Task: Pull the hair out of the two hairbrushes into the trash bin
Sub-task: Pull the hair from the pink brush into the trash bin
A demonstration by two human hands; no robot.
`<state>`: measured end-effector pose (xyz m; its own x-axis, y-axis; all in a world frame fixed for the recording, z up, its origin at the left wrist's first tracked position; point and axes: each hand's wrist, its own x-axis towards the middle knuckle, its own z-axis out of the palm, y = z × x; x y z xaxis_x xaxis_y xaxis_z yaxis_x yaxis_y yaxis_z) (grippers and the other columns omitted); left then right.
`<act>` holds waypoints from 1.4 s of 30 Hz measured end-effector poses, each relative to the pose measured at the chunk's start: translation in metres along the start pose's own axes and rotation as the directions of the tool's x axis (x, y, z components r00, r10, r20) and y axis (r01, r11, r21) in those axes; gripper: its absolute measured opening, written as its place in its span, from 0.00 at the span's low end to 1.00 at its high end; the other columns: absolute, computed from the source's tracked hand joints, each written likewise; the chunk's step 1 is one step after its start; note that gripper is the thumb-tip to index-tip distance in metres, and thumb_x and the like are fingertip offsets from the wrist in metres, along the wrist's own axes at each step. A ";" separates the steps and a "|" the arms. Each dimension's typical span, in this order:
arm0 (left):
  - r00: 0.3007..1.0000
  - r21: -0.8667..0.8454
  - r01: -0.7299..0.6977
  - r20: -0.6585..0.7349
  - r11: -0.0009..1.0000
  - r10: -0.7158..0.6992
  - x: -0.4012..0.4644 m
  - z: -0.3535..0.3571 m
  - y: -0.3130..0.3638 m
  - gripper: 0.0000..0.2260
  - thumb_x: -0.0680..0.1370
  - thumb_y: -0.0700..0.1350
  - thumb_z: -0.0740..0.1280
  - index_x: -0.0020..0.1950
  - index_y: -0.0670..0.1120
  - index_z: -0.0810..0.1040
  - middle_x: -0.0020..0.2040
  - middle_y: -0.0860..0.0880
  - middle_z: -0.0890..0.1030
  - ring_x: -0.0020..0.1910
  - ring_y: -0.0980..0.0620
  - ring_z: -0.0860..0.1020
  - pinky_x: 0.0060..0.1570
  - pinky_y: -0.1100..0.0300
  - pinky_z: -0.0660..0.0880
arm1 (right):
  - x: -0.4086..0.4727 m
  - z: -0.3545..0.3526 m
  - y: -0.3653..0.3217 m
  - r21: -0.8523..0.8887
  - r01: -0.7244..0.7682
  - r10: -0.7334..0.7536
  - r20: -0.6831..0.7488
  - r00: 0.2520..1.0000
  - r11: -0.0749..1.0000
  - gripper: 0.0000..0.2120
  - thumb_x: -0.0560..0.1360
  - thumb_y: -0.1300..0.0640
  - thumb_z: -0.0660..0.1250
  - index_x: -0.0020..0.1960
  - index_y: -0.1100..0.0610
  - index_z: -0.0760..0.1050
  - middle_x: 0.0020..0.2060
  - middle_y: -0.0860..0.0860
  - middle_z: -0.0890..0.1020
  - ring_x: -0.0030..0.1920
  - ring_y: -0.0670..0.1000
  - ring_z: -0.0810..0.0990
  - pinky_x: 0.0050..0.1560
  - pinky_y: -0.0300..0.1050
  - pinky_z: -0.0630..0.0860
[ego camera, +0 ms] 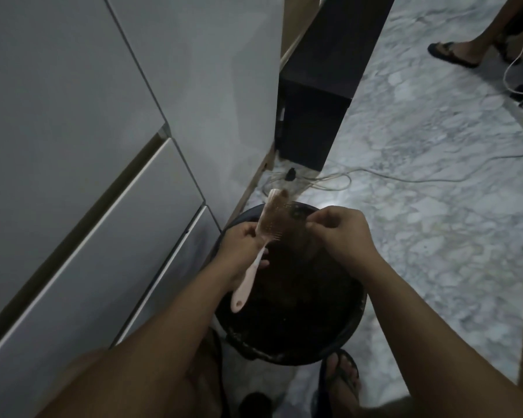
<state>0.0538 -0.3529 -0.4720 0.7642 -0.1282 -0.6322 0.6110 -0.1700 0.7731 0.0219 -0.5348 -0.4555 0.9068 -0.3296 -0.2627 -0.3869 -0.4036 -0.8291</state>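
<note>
No readable text, label, brand, number or sign appears anywhere.

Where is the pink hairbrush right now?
Head view, lower centre: the pink hairbrush is held in the left hand, over the black trash bin, beside the right hand.

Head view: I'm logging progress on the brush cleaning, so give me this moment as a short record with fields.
left hand: grips the pink hairbrush by the handle, bristles to the right
right hand: fingers pinched just right of the brush head, over the bin
trash bin: dark, round, on the marble floor directly under both hands
second hairbrush: not visible
hair: brownish mat in the bristles
</note>
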 end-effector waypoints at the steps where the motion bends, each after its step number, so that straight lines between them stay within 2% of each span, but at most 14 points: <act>1: 1.000 0.016 0.006 0.006 1.000 -0.006 0.001 -0.001 0.000 0.05 0.78 0.38 0.65 0.45 0.48 0.78 0.46 0.44 0.80 0.40 0.49 0.77 0.32 0.58 0.75 | 0.001 0.003 0.000 -0.002 -0.008 0.008 0.000 1.000 1.000 0.04 0.72 0.60 0.73 0.46 0.53 0.83 0.40 0.46 0.85 0.44 0.45 0.83 0.41 0.36 0.77; 4: 0.999 0.039 0.038 0.017 0.999 -0.039 0.001 -0.004 0.000 0.07 0.76 0.37 0.62 0.46 0.45 0.79 0.46 0.41 0.80 0.38 0.47 0.77 0.31 0.57 0.74 | 0.002 0.014 -0.002 0.015 -0.009 0.009 0.049 0.999 1.000 0.11 0.70 0.58 0.74 0.52 0.52 0.82 0.45 0.47 0.84 0.46 0.45 0.83 0.45 0.41 0.80; 8: 0.997 0.014 0.071 0.031 0.997 -0.071 0.001 -0.009 -0.004 0.08 0.77 0.46 0.64 0.45 0.44 0.80 0.41 0.42 0.81 0.33 0.47 0.77 0.30 0.58 0.73 | 0.000 0.026 -0.006 -0.074 0.131 -0.116 0.178 0.977 0.989 0.20 0.69 0.55 0.77 0.61 0.47 0.81 0.44 0.43 0.83 0.45 0.40 0.81 0.49 0.36 0.76; 11: 0.998 0.113 0.051 0.022 0.992 -0.054 0.002 -0.018 -0.009 0.15 0.75 0.58 0.68 0.42 0.46 0.81 0.37 0.45 0.84 0.28 0.49 0.78 0.28 0.60 0.72 | 0.003 0.031 -0.008 -0.152 0.166 -0.135 0.195 0.971 0.974 0.13 0.71 0.58 0.75 0.55 0.52 0.85 0.44 0.46 0.86 0.45 0.42 0.83 0.50 0.36 0.77; 16: 1.000 0.174 -0.011 -0.025 0.985 0.015 0.002 -0.036 -0.016 0.12 0.76 0.53 0.69 0.42 0.44 0.79 0.40 0.44 0.85 0.27 0.52 0.76 0.25 0.62 0.70 | 0.011 0.031 -0.014 -0.120 0.104 -0.095 0.074 0.993 0.987 0.05 0.73 0.59 0.73 0.48 0.55 0.86 0.38 0.45 0.83 0.41 0.42 0.81 0.41 0.27 0.72; 19: 0.996 0.162 -0.021 -0.079 0.987 0.035 0.006 -0.042 -0.015 0.11 0.76 0.53 0.69 0.41 0.45 0.78 0.40 0.44 0.85 0.26 0.52 0.76 0.25 0.61 0.70 | 0.017 0.027 -0.015 -0.036 0.003 -0.006 -0.075 0.997 0.999 0.05 0.74 0.59 0.73 0.48 0.56 0.85 0.39 0.48 0.84 0.44 0.46 0.83 0.47 0.36 0.77; 22: 0.996 0.153 -0.024 -0.080 0.988 0.037 0.007 -0.042 -0.014 0.12 0.76 0.53 0.69 0.42 0.44 0.79 0.41 0.44 0.85 0.27 0.52 0.77 0.26 0.60 0.71 | 0.018 0.027 -0.015 -0.013 -0.048 0.046 -0.118 0.992 0.999 0.04 0.74 0.59 0.71 0.47 0.54 0.84 0.41 0.49 0.85 0.46 0.49 0.83 0.50 0.44 0.80; 25: 0.997 0.170 -0.023 -0.067 0.985 0.034 0.006 -0.040 -0.015 0.11 0.76 0.52 0.69 0.43 0.45 0.79 0.41 0.44 0.85 0.28 0.51 0.77 0.26 0.61 0.72 | 0.013 0.033 -0.019 0.130 -0.093 0.089 0.033 0.995 0.987 0.06 0.74 0.59 0.71 0.51 0.54 0.79 0.45 0.51 0.83 0.45 0.50 0.83 0.39 0.38 0.80; 27: 0.998 0.168 -0.018 -0.051 0.986 0.027 0.005 -0.039 -0.014 0.09 0.77 0.50 0.69 0.43 0.45 0.79 0.41 0.45 0.85 0.28 0.51 0.77 0.26 0.62 0.71 | 0.008 0.039 -0.020 0.228 -0.117 0.070 0.204 0.976 0.967 0.13 0.74 0.56 0.73 0.58 0.53 0.77 0.52 0.51 0.83 0.48 0.50 0.83 0.40 0.43 0.83; 30: 0.999 0.129 -0.015 -0.027 0.992 0.019 0.005 -0.038 -0.012 0.06 0.76 0.46 0.68 0.42 0.44 0.79 0.39 0.45 0.84 0.27 0.50 0.77 0.25 0.62 0.70 | 0.004 0.048 -0.015 0.013 0.112 -0.112 0.226 0.968 0.994 0.22 0.70 0.52 0.77 0.62 0.48 0.79 0.54 0.47 0.84 0.54 0.44 0.82 0.53 0.43 0.81; 32: 1.000 0.129 -0.018 -0.023 0.991 0.022 0.006 -0.038 -0.013 0.06 0.76 0.46 0.67 0.43 0.44 0.79 0.39 0.44 0.84 0.28 0.50 0.76 0.26 0.61 0.70 | 0.005 0.050 -0.016 -0.096 0.136 -0.118 0.173 0.978 0.986 0.16 0.70 0.56 0.76 0.58 0.51 0.83 0.50 0.46 0.86 0.51 0.42 0.83 0.56 0.40 0.79; 35: 0.998 0.163 -0.027 -0.054 0.986 0.036 0.006 -0.041 -0.015 0.07 0.76 0.48 0.68 0.43 0.45 0.79 0.40 0.44 0.84 0.29 0.50 0.76 0.27 0.60 0.70 | 0.008 0.045 -0.019 -0.077 0.029 -0.024 0.066 0.998 0.997 0.07 0.72 0.58 0.74 0.50 0.53 0.86 0.40 0.45 0.84 0.44 0.43 0.83 0.51 0.40 0.79; 37: 0.996 0.165 -0.028 -0.083 0.986 0.042 0.007 -0.042 -0.015 0.07 0.76 0.49 0.68 0.43 0.45 0.79 0.42 0.43 0.85 0.31 0.50 0.77 0.28 0.59 0.71 | 0.011 0.040 -0.019 -0.082 0.007 -0.005 0.030 1.000 0.997 0.05 0.72 0.59 0.75 0.47 0.54 0.86 0.39 0.46 0.84 0.45 0.46 0.83 0.50 0.40 0.77; 42: 0.994 0.081 -0.013 -0.107 0.997 0.021 0.010 -0.040 -0.015 0.07 0.75 0.47 0.69 0.39 0.46 0.80 0.38 0.43 0.84 0.30 0.48 0.77 0.28 0.58 0.71 | 0.009 0.035 -0.018 -0.194 0.027 0.024 0.257 0.966 0.981 0.07 0.70 0.61 0.74 0.42 0.50 0.81 0.39 0.48 0.84 0.40 0.47 0.82 0.41 0.40 0.75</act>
<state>0.0604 -0.3121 -0.4875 0.7948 -0.0261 -0.6063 0.5826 -0.2466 0.7744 0.0426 -0.5004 -0.4605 0.9098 -0.1085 -0.4006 -0.3871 -0.5700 -0.7247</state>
